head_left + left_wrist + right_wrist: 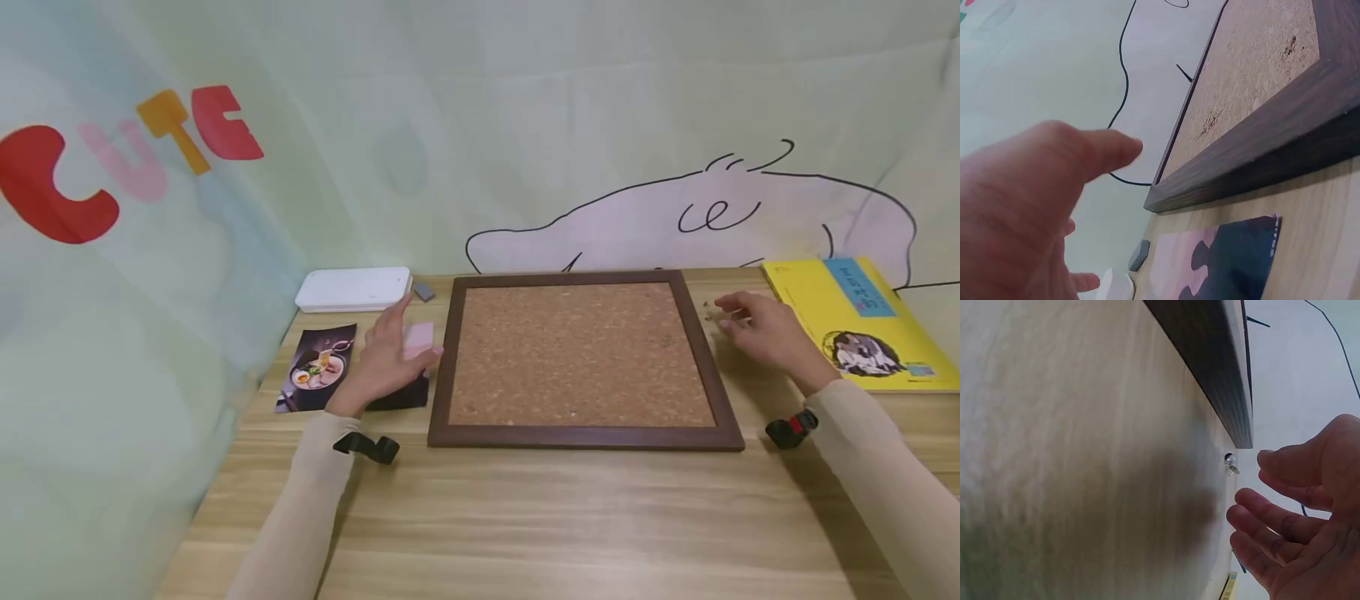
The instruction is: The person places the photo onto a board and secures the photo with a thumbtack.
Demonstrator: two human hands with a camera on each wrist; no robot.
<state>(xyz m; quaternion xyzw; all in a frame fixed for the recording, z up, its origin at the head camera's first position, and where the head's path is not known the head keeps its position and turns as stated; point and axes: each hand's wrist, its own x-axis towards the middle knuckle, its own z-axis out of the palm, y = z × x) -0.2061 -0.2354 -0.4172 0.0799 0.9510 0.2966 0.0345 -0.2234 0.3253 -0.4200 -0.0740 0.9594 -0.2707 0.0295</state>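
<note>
A cork board (577, 354) in a dark brown frame lies on the wooden table. My left hand (384, 358), fingers spread and holding nothing, is over the photos left of the board; it partly hides a pink and dark photo (1229, 256). Farther left lies a photo of a noodle bowl (318, 369). Right of the board, my right hand (768, 333) hovers with relaxed, slightly bent fingers and nothing in them. Close to its fingertips are small metallic pins (1231, 464) on the table, near the frame's edge.
A white case (354, 289) and a small grey block (423, 292) stand at the back left. On the right lies a yellow book (862, 333) with a blue label, beside my right wrist. A printed curtain hangs behind the table.
</note>
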